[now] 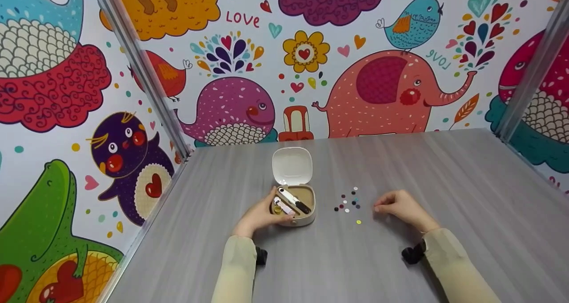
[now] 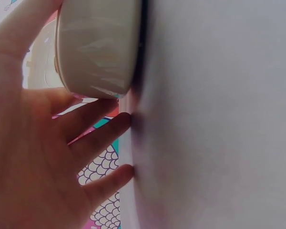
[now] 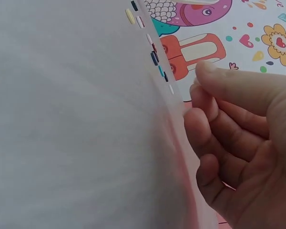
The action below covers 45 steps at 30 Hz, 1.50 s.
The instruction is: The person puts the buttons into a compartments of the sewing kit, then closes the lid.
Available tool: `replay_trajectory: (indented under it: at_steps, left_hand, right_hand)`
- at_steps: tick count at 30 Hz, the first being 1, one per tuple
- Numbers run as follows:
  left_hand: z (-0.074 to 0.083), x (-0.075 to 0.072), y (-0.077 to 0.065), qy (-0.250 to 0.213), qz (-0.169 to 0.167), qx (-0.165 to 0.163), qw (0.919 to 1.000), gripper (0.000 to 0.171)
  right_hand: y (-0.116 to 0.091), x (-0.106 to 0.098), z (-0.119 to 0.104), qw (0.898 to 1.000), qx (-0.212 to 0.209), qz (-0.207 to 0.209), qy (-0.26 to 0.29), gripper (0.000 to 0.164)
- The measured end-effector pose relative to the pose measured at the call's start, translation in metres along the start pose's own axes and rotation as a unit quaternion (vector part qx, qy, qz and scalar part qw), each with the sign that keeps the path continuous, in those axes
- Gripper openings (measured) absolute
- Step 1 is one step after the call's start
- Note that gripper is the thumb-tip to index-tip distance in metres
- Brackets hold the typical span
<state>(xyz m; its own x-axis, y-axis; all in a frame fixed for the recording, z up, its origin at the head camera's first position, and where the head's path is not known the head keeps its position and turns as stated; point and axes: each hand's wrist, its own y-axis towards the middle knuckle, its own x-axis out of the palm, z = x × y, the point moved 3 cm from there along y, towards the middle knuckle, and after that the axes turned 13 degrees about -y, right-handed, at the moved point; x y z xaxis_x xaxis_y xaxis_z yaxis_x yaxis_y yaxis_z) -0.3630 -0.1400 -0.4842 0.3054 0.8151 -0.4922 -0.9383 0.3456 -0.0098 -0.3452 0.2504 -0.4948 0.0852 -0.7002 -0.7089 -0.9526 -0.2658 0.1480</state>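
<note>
A cream box (image 1: 305,221) with its white lid (image 1: 292,166) raised stands on the table. My left hand (image 1: 260,215) grips it at the left side, thumb along the front wall; in the left wrist view the other fingers reach past the box (image 2: 99,47) to the tabletop. Inside lie a slim white-and-black tool (image 1: 294,200), a pale pink item (image 1: 284,206) and a small yellow round piece (image 1: 277,209). To the right are several small coloured discs (image 1: 347,210). Beside them my right hand (image 1: 402,209) has loosely curled fingers, thumb near the index finger (image 3: 203,95), nothing visible between them.
The grey table (image 1: 355,267) meets a wall (image 1: 249,23) printed with cartoon animals at the back and another at the left. One yellow disc (image 1: 358,222) lies nearer the front than the other discs. A metal post (image 1: 142,67) stands at the left corner.
</note>
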Motion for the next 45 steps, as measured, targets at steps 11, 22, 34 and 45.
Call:
replay_trajectory:
  at_steps: [11, 22, 34, 45]
  left_hand:
    - [-0.001, 0.0, -0.002, 0.012, -0.003, 0.0, 0.9999, 0.115]
    - [0.005, -0.003, 0.002, -0.005, -0.003, -0.007, 1.0, 0.115]
    - [0.002, 0.0, 0.0, -0.001, -0.017, 0.017, 0.9997, 0.117]
    - [0.001, -0.001, 0.0, -0.006, -0.013, 0.011, 0.9998, 0.116]
  right_hand:
    - [0.001, -0.004, 0.001, 0.998, 0.041, 0.038, 0.037, 0.019]
    - [0.006, -0.017, -0.005, 0.996, 0.065, 0.051, 0.033, 0.026]
    - [0.013, -0.024, -0.017, 0.996, 0.08, 0.034, 0.008, 0.025]
    - [0.029, -0.022, -0.03, 0.998, 0.064, 0.025, -0.003, 0.022]
